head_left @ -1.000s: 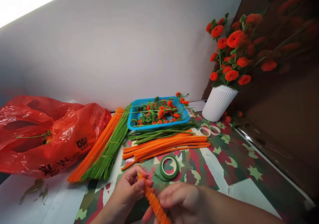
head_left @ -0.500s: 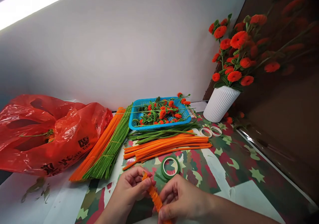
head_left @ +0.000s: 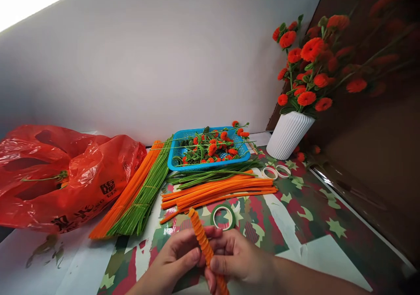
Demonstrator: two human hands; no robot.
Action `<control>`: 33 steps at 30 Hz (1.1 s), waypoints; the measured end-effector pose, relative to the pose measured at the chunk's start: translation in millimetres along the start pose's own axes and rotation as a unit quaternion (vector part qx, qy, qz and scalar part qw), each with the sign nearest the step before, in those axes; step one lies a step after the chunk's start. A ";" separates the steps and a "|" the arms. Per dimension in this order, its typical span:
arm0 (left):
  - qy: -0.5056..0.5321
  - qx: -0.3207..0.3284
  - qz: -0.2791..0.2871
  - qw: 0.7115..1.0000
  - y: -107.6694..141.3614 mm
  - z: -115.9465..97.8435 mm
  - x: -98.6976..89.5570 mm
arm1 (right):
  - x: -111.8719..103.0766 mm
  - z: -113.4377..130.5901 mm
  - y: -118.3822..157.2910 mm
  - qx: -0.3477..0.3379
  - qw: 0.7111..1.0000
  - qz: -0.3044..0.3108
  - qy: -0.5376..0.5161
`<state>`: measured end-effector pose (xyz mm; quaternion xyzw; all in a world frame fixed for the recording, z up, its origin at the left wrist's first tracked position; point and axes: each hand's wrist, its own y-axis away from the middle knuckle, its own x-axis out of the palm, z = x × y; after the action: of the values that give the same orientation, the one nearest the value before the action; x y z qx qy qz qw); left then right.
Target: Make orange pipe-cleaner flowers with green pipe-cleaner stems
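Observation:
A ridged orange strip of pipe cleaners, bunched into close folds, stands slanted between my hands with its top end leaning left. My right hand pinches its lower part between thumb and fingers. My left hand is beside it, thumb lifted apart from the fingers, which curve behind the strip; whether they touch it I cannot tell. Just beyond my fingers lies a roll of green tape, partly hidden by them. Loose orange pipe cleaners lie across the table behind the roll, with green pipe cleaners behind those.
A blue basket holds orange flowers and green stems. Left of it lie bundled orange and green pipe cleaners and a red plastic bag. White tape rings sit near a white ribbed vase of orange flowers.
My left hand has let go of the strip's top end, which now sticks up free. Both hands have come closer together, with the right still gripping the lower part.

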<state>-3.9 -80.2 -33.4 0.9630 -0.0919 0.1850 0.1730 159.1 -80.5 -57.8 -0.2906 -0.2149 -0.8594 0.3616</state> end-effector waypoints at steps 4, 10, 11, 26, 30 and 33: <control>-0.017 0.001 0.024 1.000 -1.1 4.8 -3.7 | -9.0 -10.1 -3.2 0.008 0.999 0.032 -0.019; -0.055 0.002 0.025 0.998 -6.3 1.8 -5.5 | -2.3 2.8 -2.9 0.016 0.997 -0.048 0.054; -0.060 0.004 0.022 0.998 -6.5 1.9 -4.4 | 0.3 6.2 -2.4 0.017 0.994 -0.073 0.075; 0.081 -0.017 -0.005 0.997 -8.0 0.6 -5.2 | -1.1 -0.8 -3.2 0.022 0.996 -0.080 0.027; 0.138 -0.049 -0.022 0.989 -5.6 -6.6 -3.5 | -8.3 -2.2 -2.6 0.074 0.996 0.005 -0.046; 0.124 -0.055 -0.038 0.990 -9.8 -4.8 -6.5 | -7.2 -1.2 -3.3 0.072 0.997 -0.012 -0.028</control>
<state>-9.0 -68.6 -34.7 0.9244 -0.0428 0.2910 0.2430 160.4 -75.6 -63.9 -0.2846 -0.2898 -0.8378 0.3648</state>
